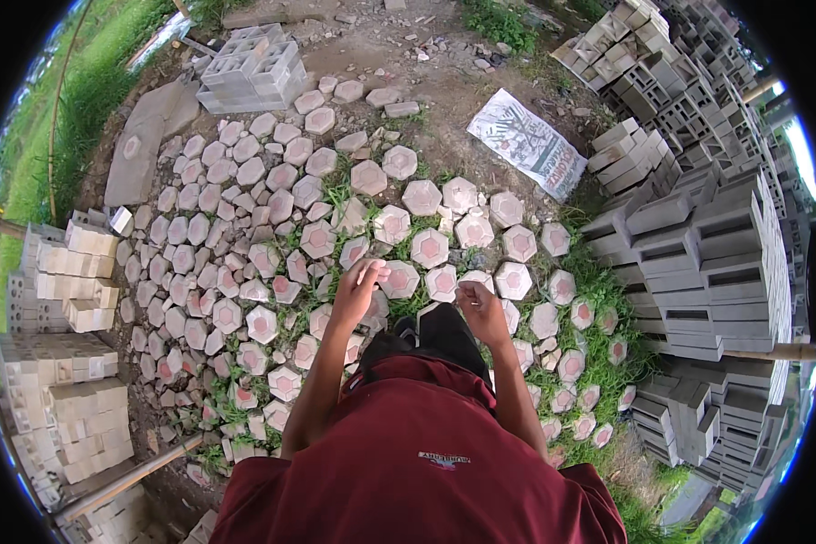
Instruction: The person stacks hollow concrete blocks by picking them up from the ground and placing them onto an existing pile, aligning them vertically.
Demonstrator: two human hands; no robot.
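My left hand [361, 286] hangs in front of my body, its fingers loosely bent and apart, with nothing seen in them. To the right, my right hand [482, 313] is held at about the same height, its fingers half curled and also bare of any object. Neither hand touches anything. Below them lie hexagonal paving blocks, among them a grey one with a reddish centre [400, 280] beside my left hand and another [514, 281] just right of my right hand. My shoes [405, 330] show partly between the hands.
Grey hollow blocks [707, 263] are stacked high on the right, and paler blocks [86, 399] on the left. A smaller block stack [254, 72] stands at the far left. A white printed sack [528, 145] lies on the dirt ahead. A bamboo pole [131, 476] crosses the lower left.
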